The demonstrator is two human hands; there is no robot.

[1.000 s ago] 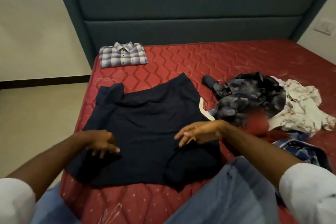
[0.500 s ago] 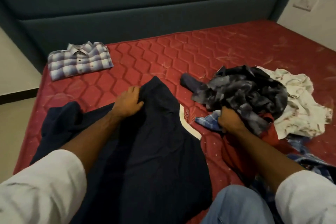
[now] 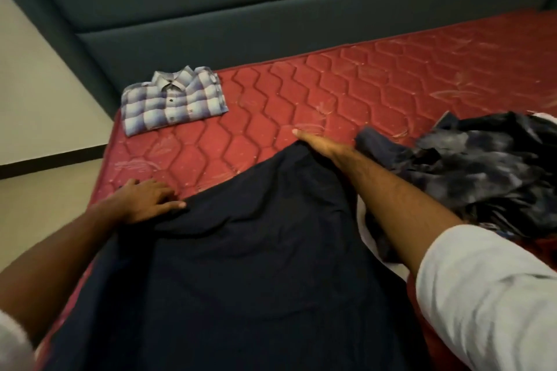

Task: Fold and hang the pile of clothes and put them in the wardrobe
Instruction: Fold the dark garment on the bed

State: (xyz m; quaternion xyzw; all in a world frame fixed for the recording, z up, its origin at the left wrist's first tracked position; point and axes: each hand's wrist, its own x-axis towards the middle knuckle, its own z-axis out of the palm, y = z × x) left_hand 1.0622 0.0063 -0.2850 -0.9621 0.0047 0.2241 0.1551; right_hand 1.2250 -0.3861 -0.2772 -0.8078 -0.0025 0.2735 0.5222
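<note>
Head view: dark navy cloth garment [image 3: 241,265] spread flat on the red quilted mattress [image 3: 346,93], long axis running from me toward the headboard. My right hand [image 3: 319,146], fingers straight, presses its far corner; my left hand [image 3: 147,200], fingers spread flat, rests on its left edge, nearer me. Plain, matte, lightly creased. Crumpled unfolded pile [image 3: 482,172] lies right; folded checked shirt [image 3: 173,101] at far-left corner.

Both arms stretched forward. Left hand [image 3: 147,200] flat, fingers spread, palm down. Right hand [image 3: 324,146] extended, fingers straight together, palm down.
</note>
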